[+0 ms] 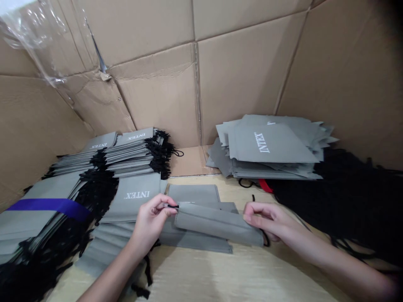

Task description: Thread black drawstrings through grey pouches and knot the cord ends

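Count, head view.
Hands: two, left hand (150, 222) and right hand (267, 219).
Grey pouch (217, 224) held between them: one.
Piles of grey pouches: five. These are two back-left piles (126, 157), one banded pile (34, 218), one centre pile (135, 201) and one loose right pile (270, 147).
Pouches per pile: too many to count.
Purple band (50, 205): one.
Black cord heap (346, 201): one.
Red strip (266, 186): one.
Clear plastic sheet (40, 37): one.
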`<state>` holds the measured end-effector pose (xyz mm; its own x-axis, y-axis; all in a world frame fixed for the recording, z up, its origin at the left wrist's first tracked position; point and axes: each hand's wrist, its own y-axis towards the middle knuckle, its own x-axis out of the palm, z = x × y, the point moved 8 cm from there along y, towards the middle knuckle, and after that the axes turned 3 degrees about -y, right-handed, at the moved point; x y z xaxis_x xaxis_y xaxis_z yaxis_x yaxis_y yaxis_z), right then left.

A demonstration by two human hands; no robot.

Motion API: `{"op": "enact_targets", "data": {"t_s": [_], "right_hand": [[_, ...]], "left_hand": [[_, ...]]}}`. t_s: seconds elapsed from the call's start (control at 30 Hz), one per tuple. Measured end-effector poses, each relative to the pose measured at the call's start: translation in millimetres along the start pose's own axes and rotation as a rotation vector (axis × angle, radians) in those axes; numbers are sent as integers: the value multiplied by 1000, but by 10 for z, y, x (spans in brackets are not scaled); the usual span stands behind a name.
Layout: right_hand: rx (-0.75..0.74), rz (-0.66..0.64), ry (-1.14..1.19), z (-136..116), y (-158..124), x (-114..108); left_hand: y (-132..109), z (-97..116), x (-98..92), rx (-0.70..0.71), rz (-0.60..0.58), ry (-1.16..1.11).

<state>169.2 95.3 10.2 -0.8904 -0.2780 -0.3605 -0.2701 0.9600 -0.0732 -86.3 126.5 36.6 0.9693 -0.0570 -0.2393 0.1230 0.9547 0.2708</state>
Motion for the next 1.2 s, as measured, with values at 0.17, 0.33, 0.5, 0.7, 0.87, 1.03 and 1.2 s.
{"op": "enact_targets", "data": {"t_s": [0.17, 0.33, 0.5, 0.7, 0.87, 1.03, 1.2], "right_hand": [[-23, -4, -8, -12, -16, 6], [-80, 37, -101, -44, 6, -19], [-64, 93, -218, 52, 36, -62], [-81, 189, -301, 14, 18, -233], [-122, 130, -300, 7, 27, -201], [-115, 98, -282, 34, 13, -107], [-180, 181, -398, -102, -42, -113]], "left_hand": [[-16, 22, -29, 161, -99, 411], [-23, 132, 98, 250, -195, 1073], [-80, 198, 192, 269, -263, 1437], [-50, 141, 16, 222, -267, 1354], [-63, 410, 36, 443, -210, 927], [-166, 461, 139, 687, -183, 866], [-438, 635, 163, 1032, 23, 980]]}}
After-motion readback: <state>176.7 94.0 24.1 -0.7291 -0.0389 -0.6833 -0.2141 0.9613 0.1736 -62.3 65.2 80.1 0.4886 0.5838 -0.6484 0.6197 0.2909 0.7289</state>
